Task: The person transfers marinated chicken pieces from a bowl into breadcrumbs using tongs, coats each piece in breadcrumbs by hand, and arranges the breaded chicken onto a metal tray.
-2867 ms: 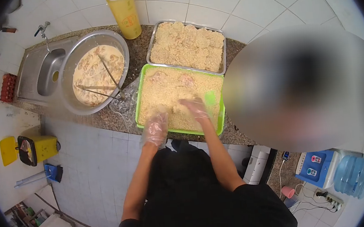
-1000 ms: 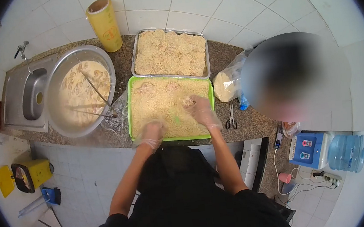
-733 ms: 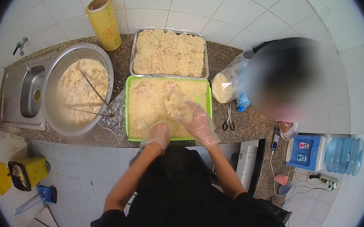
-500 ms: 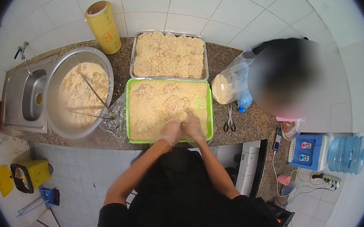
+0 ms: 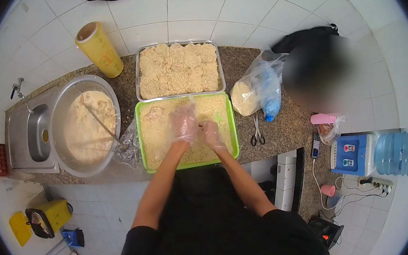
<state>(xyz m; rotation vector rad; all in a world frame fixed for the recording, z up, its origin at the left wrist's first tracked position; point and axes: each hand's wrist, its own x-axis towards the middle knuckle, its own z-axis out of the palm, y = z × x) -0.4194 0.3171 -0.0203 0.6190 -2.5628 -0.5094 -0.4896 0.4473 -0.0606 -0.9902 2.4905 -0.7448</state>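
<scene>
A green tray [image 5: 235, 139] is spread with pale crumbs, with a pinkish piece [image 5: 154, 113] in its upper left. Over the middle of the crumbs is my left hand [image 5: 184, 123] in a clear plastic glove, blurred, its fingers pointing up the tray. Close beside it on the right, my gloved right hand [image 5: 210, 134] touches the crumbs. Its fingers are smeared, and whatever lies under both hands is hidden. Behind, a metal tray [image 5: 138, 79] holds rows of crumb-coated pieces [image 5: 179, 70].
Left stand a metal bowl [image 5: 61, 141] of pieces in creamy liquid with tongs [image 5: 99, 119], and a sink [image 5: 36, 124]. A yellow roll [image 5: 100, 51] is behind. Right are a bag of crumbs [image 5: 245, 97], scissors [image 5: 257, 132], a blurred person [image 5: 319, 74] and a water dispenser [image 5: 351, 155].
My left hand has moved up the tray over its middle, and my right hand has risen slightly. The view has shifted, so the trays and bowl appear lower and further left.
</scene>
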